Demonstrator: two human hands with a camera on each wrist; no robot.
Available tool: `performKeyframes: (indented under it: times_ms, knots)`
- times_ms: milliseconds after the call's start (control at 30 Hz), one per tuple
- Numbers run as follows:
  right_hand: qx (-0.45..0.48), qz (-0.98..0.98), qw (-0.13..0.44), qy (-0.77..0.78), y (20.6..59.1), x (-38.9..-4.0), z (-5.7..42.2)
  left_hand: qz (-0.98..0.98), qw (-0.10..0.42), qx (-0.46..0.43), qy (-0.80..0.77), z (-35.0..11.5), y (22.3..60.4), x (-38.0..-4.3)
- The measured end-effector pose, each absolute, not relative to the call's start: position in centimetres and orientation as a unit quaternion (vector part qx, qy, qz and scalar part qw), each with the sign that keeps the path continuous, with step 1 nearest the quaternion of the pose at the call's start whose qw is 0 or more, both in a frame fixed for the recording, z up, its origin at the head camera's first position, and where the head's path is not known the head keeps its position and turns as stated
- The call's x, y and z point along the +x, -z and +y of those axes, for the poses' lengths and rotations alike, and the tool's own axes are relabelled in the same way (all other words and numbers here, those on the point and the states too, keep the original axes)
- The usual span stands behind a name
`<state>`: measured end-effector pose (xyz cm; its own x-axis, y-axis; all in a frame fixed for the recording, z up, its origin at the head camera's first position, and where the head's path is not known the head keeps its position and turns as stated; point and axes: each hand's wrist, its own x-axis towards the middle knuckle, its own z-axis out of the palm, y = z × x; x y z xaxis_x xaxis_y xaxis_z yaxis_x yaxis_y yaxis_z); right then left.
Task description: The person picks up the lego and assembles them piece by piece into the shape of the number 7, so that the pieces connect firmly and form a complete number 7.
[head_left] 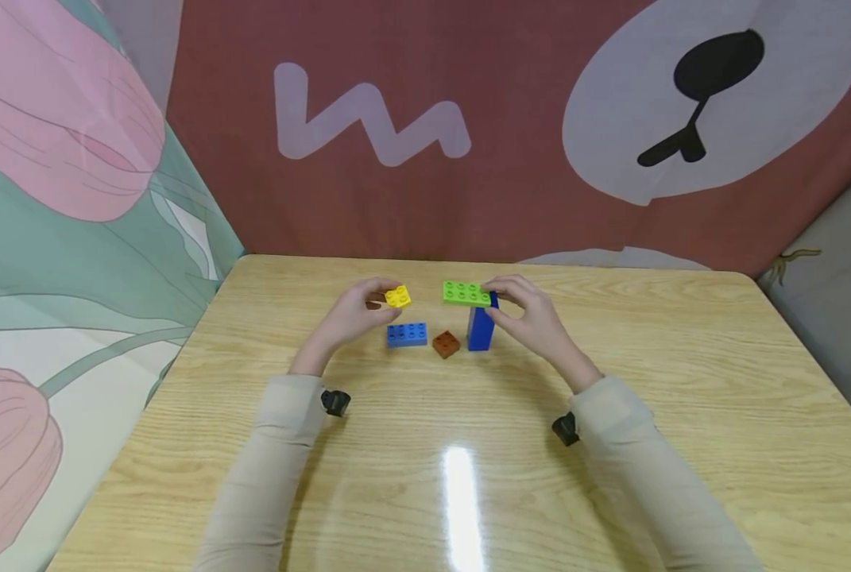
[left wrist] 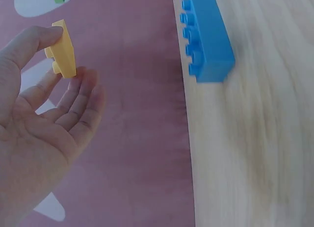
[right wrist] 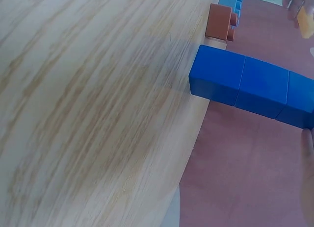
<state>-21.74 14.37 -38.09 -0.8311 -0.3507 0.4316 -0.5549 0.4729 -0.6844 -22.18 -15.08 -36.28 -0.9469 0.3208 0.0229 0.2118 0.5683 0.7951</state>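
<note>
- Head view: near the middle of the frame, your left hand [head_left: 353, 310] pinches a yellow four-stud brick [head_left: 398, 296] between thumb and fingers, held up off the wooden table [head_left: 368, 477].
- To the right of it, your right hand [head_left: 532, 314] has thumb and fingers closed about the right end of a lime-green eight-stud brick [head_left: 463, 292], at the top of an upright dark blue stack [head_left: 479, 330]. You cannot tell here whether the green brick is seated on the stack.
- Below these, a lighter blue eight-stud brick [head_left: 407, 335] and a brown four-stud brick [head_left: 446, 344] lie on the table, the brown one between the lighter blue brick and the stack.
- Left wrist view: at upper left, you see the yellow brick side-on, studs facing left, and your open palm with the lower fingers loosely bent, hidden from the head camera. The lighter blue brick is at upper right.
- Right wrist view: only here do seams show, marking three sections of the dark blue stack, right of centre. Your right hand is a blur at the right edge, so its grasp cannot be told from this view.
</note>
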Motion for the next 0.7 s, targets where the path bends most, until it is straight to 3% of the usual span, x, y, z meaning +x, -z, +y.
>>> performKeyframes:
  times_ms: [700]
  knots:
    - [0.248, -0.847, 0.115, -0.456, 37.82, -21.78, 14.13, 0.880, 0.069, 0.153, -0.444, -14.28, 36.67, -22.11]
